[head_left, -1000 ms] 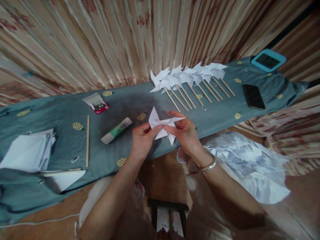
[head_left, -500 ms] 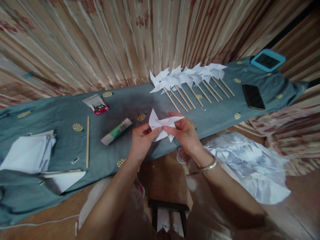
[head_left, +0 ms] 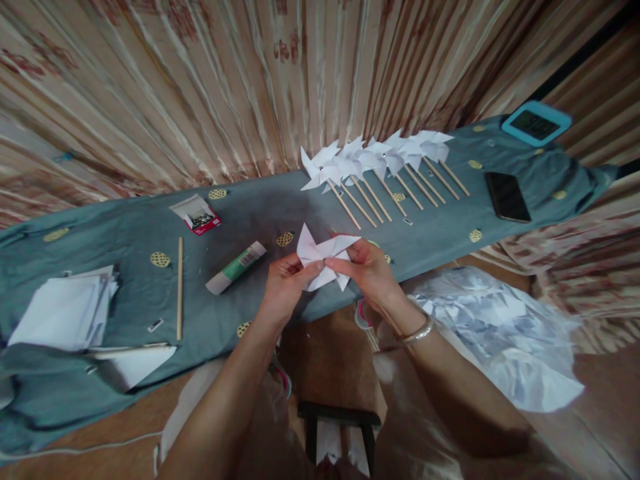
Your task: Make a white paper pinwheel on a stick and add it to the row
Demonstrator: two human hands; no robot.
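Between my two hands is a white paper pinwheel (head_left: 316, 252), held just above the front part of the cloth-covered table. My left hand (head_left: 285, 283) pinches its left side, thumb near the small dark pin at the centre. On the other side my right hand (head_left: 373, 270) grips it, the thumb also by the pin and the fingers behind the paper. Whether a stick is behind the pinwheel I cannot make out. Just left of my hands lies a glue stick (head_left: 236, 268) with a green label. Beyond them, a row of several white pinwheels (head_left: 320, 168) on wooden sticks rests on the cloth.
On the left are a wooden stick (head_left: 180, 288), a stack of white paper (head_left: 60, 313) and an open red box (head_left: 203, 221) of small metal pins. To the right lie a phone (head_left: 507, 197), a blue-framed digital timer (head_left: 536, 125) and, lower down, a clear bag (head_left: 500, 333) of paper.
The pinwheel has tilted slightly and sits a little lower in view, with both hands still gripping it. The table things appear shifted slightly as the camera moves.
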